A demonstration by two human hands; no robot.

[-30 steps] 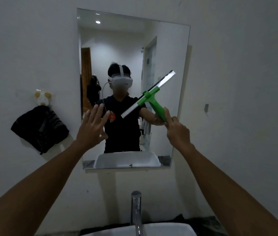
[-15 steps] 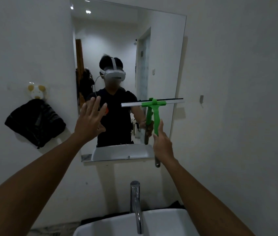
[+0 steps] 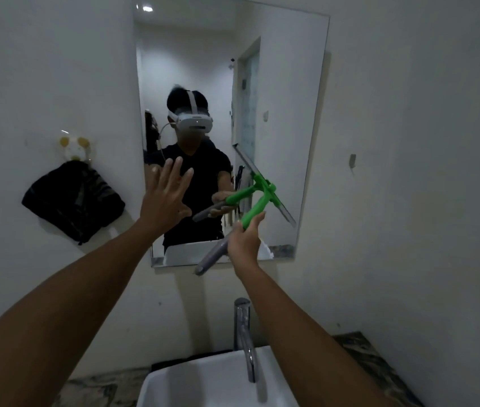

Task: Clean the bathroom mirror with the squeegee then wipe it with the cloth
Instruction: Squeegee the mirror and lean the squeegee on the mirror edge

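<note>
Squeegee (image 3: 257, 205) blade has tilted from level, sloping down-right.

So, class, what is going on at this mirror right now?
A person stands at a sink facing a wall mirror. The right hand grips the green-handled squeegee and holds its blade slanted against the lower right part of the glass. The left hand is raised with fingers spread, in front of the mirror's lower left; whether it touches the glass is unclear. A dark cloth hangs from a wall hook to the left, not in use, so the wiping step has not begun.
</note>
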